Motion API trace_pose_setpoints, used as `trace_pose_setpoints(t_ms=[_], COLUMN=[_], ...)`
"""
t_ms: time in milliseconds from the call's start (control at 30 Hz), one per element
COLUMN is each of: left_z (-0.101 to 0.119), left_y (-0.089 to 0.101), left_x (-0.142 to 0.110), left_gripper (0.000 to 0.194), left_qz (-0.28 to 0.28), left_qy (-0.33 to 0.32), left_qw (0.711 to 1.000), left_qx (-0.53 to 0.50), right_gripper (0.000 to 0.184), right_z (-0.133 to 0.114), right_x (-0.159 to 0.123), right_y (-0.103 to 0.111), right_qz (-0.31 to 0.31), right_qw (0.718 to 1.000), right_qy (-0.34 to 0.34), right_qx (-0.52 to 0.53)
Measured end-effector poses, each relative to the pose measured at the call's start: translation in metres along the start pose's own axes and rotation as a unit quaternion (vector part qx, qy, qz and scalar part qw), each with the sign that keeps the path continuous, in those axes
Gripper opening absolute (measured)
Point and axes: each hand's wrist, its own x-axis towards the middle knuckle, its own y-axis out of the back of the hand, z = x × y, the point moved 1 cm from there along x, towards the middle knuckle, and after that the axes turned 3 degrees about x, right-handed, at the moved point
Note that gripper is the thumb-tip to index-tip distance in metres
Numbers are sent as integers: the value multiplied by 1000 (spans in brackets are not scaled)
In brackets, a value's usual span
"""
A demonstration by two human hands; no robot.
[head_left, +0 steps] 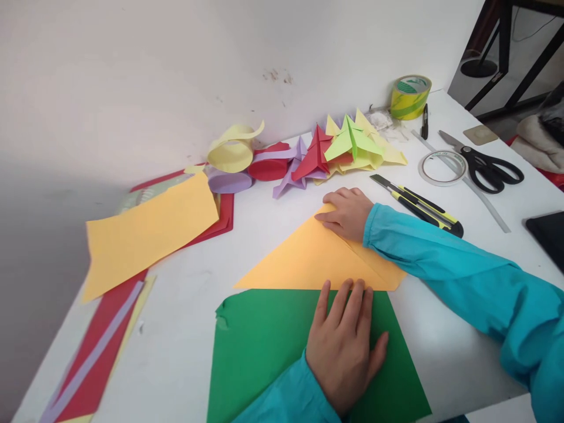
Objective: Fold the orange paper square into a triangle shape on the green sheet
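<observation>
Wht table [176, 352]: folded orange paper [286, 258] at ctr, pointed end up/away, lower edge along far edge of green sheet [259, 346]. L hand [341, 352] open, palm dn on green sheet, fingertips on orange paper's near edge; nothing gripped. R hand [350, 212] on top corner of same paper, fingers bent, pressed on it; can't tell if pinched. Box cutter [416, 205] just beyond R sleeve, blade end twd wall; past it, wht tape roll [443, 181] next to blk-handled scissors [469, 151]. Yel/grn tape roll [410, 108] in far R corner. Folded paper figs [317, 154] + paper rings [268, 169] by wall. L side: loose orange pc [152, 235] over red sheets [227, 214], purple strip [103, 346] nearer.
</observation>
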Motion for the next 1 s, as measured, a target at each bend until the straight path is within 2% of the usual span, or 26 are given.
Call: trace_pose_setpoints(t_ms=[400, 833, 1000], left_z=[-28, -62, -76], left_y=[7, 10, 9], left_x=[-16, -35, -45], left_gripper=[36, 34, 34], left_qz=[27, 28, 22], left_qy=[11, 34, 63], left_qw=[998, 991, 987], left_qx=[56, 125, 144], right_gripper=[32, 32, 33], right_z=[-1, 2, 4], right_x=[0, -2, -2], right_y=[0, -3, -4], right_qz=[4, 22, 31], right_qw=[1000, 1000, 999], right_qy=[-7, 3, 8], right_qx=[-2, -6, -6])
